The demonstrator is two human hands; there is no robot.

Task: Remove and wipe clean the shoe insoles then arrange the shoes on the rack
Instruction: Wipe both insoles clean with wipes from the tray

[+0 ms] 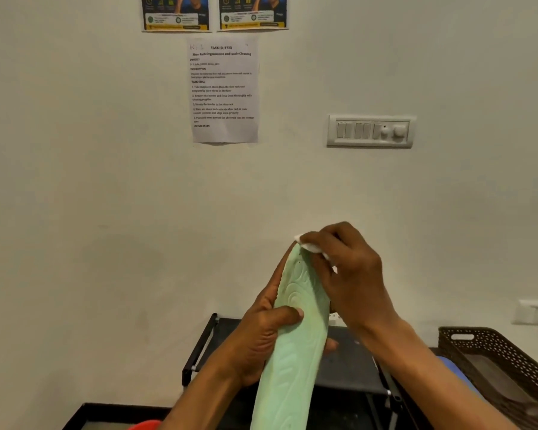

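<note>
Insole (295,346), pale green, is held upright before the wall, above the black shoe rack (348,364), gripped mid-length by L hand (261,336). White wipe (308,246) is pinched onto its tip by R hand (351,274) fingers (323,240). Brown basket (510,361) seen at R.

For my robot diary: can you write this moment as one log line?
step: wiping insole | left hand: grips insole middle | right hand: pinches wipe at insole tip | rack: behind hands
</note>
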